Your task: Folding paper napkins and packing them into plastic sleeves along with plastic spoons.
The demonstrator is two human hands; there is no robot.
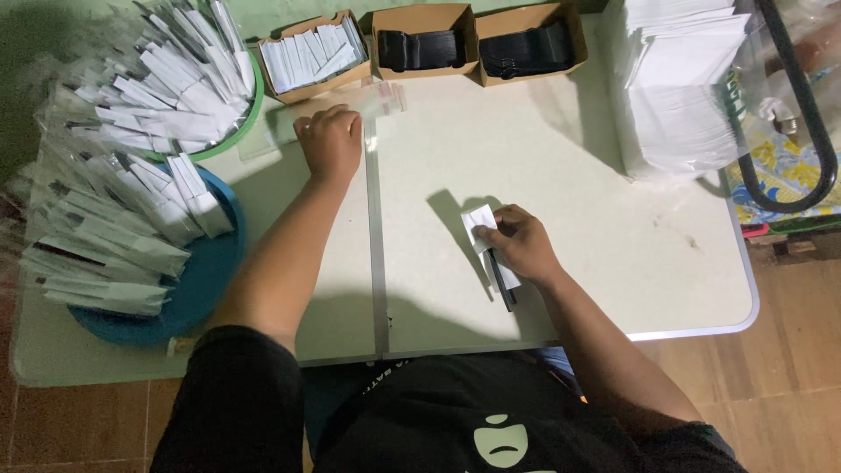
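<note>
White paper slip [481, 219] and black strip [500, 278], mid-frame — my right hand [519, 243] pinches them together; my left hand [330, 140], upper centre, presses flat on clear sleeves [383, 101] — steadying them, I judge.

I see a pale counter [613, 263] with three cardboard boxes [425, 39] along its far edge, one of white slips, two of black pieces. A green bowl [236, 136] and a blue bowl [206, 280] on the left brim with wrapped packets. A white paper stack [683, 88] stands far right.
</note>
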